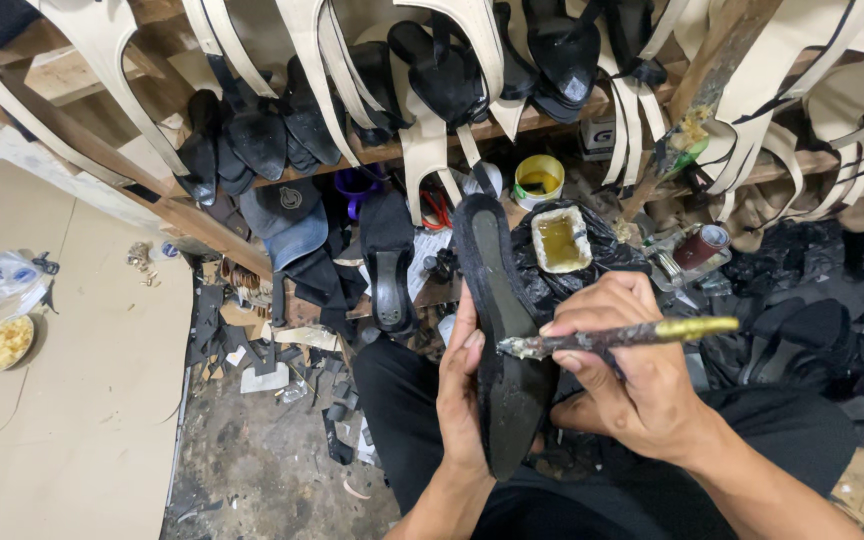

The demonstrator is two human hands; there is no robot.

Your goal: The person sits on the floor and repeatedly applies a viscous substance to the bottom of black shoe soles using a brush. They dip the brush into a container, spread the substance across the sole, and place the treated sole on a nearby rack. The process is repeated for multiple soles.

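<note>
Over on the far left a sheet of cardboard (72,400) is lying flat on the floor, carrying a small bowl (7,342) and a crumpled plastic bag (2,278), both parked well apart from the work. Moving in, scraps of cut material (272,370) are littering the floor (252,470), dropped where they fell.

Now the left hand (462,390) is coming into play: it is cupping the long edge of a black shoe sole (502,340), fingers wrapped round the rim, propping it upright over the lap with its toe pointing away, so the inner face is turned up toward the eyes. That tilt is giving the brush an open, steady surface.

Just beside it, the right hand (632,380) is gripping a crusted brush (612,336) like a pen, thumb and fingers pinched round the handle, the clogged tip touching the sole near its middle. The yellowed end of the handle is sticking out to the right.

Beyond the sole, a square tub of yellowish glue (562,240) is sitting on black plastic, within easy reach, probably so the brush can be dipped without shifting. A round yellow tin (538,180) is standing just behind it.

Along the top, the wooden rack (432,140) is holding rows of black soles and pale straps (452,40), hung up out of the way. On the right, more black pieces (802,340) are heaped.
</note>
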